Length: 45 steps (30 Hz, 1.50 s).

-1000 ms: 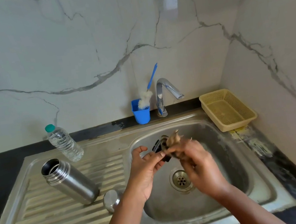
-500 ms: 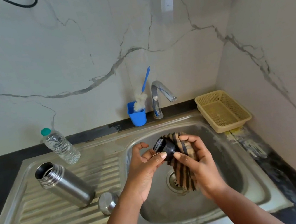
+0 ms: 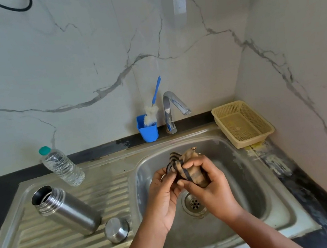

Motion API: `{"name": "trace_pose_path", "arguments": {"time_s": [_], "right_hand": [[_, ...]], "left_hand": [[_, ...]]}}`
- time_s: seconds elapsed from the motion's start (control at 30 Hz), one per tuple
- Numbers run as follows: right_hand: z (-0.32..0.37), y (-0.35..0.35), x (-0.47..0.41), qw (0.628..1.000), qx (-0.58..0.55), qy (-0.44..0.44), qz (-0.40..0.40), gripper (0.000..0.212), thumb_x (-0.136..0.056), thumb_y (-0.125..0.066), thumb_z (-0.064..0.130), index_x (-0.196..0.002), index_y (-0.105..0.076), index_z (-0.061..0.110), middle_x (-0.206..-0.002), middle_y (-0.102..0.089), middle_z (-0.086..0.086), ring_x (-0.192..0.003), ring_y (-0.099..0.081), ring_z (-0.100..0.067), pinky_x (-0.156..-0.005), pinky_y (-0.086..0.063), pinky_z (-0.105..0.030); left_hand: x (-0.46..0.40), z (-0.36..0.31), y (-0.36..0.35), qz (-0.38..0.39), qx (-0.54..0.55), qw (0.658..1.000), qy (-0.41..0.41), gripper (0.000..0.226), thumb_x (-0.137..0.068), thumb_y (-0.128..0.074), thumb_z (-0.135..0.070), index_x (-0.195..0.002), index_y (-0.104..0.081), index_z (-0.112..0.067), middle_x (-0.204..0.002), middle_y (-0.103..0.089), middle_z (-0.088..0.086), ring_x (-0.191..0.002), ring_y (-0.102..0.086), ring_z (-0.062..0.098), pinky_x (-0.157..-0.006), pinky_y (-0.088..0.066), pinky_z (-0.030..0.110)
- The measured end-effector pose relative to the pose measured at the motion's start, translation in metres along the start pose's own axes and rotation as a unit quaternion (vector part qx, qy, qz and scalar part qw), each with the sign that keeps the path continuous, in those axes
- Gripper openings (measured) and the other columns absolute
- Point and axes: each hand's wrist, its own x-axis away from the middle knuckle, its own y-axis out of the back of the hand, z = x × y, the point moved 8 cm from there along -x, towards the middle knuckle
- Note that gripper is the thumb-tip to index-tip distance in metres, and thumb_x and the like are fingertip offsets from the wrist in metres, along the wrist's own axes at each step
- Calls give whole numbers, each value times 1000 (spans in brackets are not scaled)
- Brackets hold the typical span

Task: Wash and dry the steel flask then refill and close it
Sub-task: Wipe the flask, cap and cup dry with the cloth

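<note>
I see both hands over the sink basin [image 3: 253, 184]. My right hand [image 3: 208, 185] grasps a striped cloth [image 3: 189, 169] wrapped round a small dark part, probably the flask's stopper, which my left hand [image 3: 162, 192] pinches from the other side. The steel flask [image 3: 65, 210] lies open on its side left of the basin, its steel cap [image 3: 116, 230] just beside it. A full water bottle [image 3: 62, 165] stands behind the flask. I judge washing done, drying underway; refilling and closing remain.

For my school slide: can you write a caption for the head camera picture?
Two hands rub a striped cloth over the sink, beside an open steel flask.
</note>
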Motion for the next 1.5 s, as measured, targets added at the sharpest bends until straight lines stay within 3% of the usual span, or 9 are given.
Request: {"name": "trace_pose_path", "arguments": {"time_s": [0.27,0.37,0.47,0.6,0.73,0.97,1.07,1.23,1.5], "right_hand": [[-28,0,3,963,-203,-169,-52,52,-67,-82,-4,-112,-57,6,-109,-70,-14,-103,-69,-30,-94,-55,-46],[-8,3,-1,998,21,-47,-21,42,-78,-79,0,-111,-60,16,-111,-68,4,-101,-67,-16,-89,-55,-34],[14,-5,-1,957,256,134,14,37,-84,-75,7,-112,-59,24,-113,-59,16,-102,-57,-7,-87,-48,-22],[-7,1,-11,997,-17,-74,-4,49,-76,-82,3,-116,-55,16,-107,-70,3,-98,-70,-16,-85,-56,-27],[-23,0,-4,961,-202,-181,-54,60,-66,-83,-4,-115,-52,13,-106,-72,-9,-100,-70,-26,-89,-57,-37],[-10,4,-1,989,134,-26,-60,60,-64,-86,-5,-105,-58,30,-105,-63,17,-97,-65,-12,-81,-56,-31],[8,-4,2,967,230,107,-15,56,-67,-86,1,-107,-57,28,-111,-51,25,-104,-55,-6,-87,-47,-21],[-11,1,-1,998,-32,-52,-24,44,-74,-84,6,-108,-57,12,-105,-66,-3,-99,-67,-26,-86,-54,-36],[-48,-14,21,875,-340,-338,-70,47,-77,-74,8,-119,-52,10,-115,-69,-20,-102,-68,-35,-81,-57,-41]], "left_hand": [[1,5,7,-18,-27,999,-27,88,-42,-99,-40,-111,-56,-8,-93,-72,11,-86,-70,16,-73,-57,24],[2,6,7,-23,-7,999,-22,59,-71,-85,-19,-118,-51,-8,-88,-73,11,-80,-70,16,-73,-57,26],[2,7,4,-16,3,1000,-22,43,-86,-64,-3,-126,-48,-10,-90,-73,11,-80,-69,15,-75,-58,25],[2,-8,5,-8,2,999,-48,49,-77,-68,-5,-122,-53,-16,-93,-71,12,-84,-70,17,-74,-58,26],[1,-17,2,27,-50,997,-53,49,-82,-71,-1,-126,-53,-15,-104,-73,14,-103,-69,22,-84,-57,25],[5,4,2,47,-73,996,32,41,-83,-70,-23,-124,-67,-16,-105,-71,10,-85,-66,13,-80,-56,28],[7,4,1,32,-34,999,28,72,-64,-91,-31,-127,-63,-11,-103,-72,12,-86,-69,16,-73,-58,25],[7,-1,8,-2,-1,1000,-24,66,-72,-73,-5,-133,-54,-21,-88,-69,12,-77,-68,16,-75,-59,27],[17,-9,6,3,-175,978,-115,79,-72,-83,-5,-136,-44,-29,-119,-71,6,-112,-66,14,-83,-53,21]]}}
